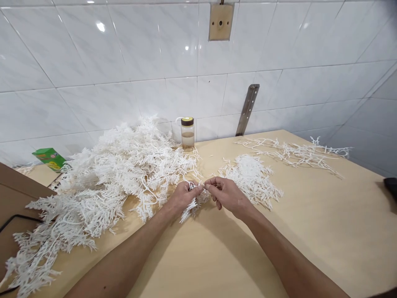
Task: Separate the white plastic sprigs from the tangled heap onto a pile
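My left hand [187, 193] is closed on a white branched plastic sprig [192, 207], whose fringed end hangs down below the fingers. Thumb and forefinger of my right hand [223, 193] pinch the same sprig close to the left fingertips. A big heap of white branched sprigs [124, 165] spreads to the left of my hands. Just right of my right hand lies a smaller pile of short white pieces [252, 178]. Farther right at the back are bare white stems [297, 153].
A lidded bottle with liquid [187, 136] stands at the back against the tiled wall. A green carton [51, 158] and a cardboard box [18, 198] are at the left. A metal bracket [247, 109] leans on the wall. A dark object [391, 186] sits at the right edge.
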### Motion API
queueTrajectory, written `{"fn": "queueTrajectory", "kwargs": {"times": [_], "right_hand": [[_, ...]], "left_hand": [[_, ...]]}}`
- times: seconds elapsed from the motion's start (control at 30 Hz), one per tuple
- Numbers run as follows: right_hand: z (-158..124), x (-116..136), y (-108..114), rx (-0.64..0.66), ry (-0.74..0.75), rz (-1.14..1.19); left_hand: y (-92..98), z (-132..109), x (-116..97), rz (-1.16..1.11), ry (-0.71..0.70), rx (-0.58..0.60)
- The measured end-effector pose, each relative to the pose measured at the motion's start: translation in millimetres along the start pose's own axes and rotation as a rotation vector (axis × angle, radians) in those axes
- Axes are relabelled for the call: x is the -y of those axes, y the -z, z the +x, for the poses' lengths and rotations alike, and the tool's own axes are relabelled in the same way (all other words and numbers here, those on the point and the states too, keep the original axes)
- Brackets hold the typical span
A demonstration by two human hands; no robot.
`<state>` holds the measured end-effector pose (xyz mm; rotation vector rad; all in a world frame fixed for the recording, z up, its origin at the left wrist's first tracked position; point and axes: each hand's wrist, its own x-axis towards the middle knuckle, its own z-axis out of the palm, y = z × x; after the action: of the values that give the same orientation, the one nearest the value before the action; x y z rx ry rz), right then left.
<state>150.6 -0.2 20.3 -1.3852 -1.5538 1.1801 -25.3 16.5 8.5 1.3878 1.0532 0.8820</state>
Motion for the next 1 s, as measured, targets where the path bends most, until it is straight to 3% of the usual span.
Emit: {"fn": "queueTrajectory", "kwargs": {"times": [0.1,0.4,0.63,1.0], "right_hand": [[3.0,-6.1,2.8,0.041,0.005,0.036],[5.3,-8.2,1.5,-0.042,0.044,0.005],[3.4,-4.8,3.4,0.043,0.034,0.112],[5.9,-7.0,1.5,0.020,-0.041,0.132]], "left_hand": [[2.6,1.7,3.3,0.023,-0.020,0.071],[-1.2,-0.2,-1.1,-0.052,0.007,0.048],[0.5,-1.7,-5.2,-0.026,0.018,0.062],[3.7,2.9,0.8,0.071,-0.025,0.058]]}}
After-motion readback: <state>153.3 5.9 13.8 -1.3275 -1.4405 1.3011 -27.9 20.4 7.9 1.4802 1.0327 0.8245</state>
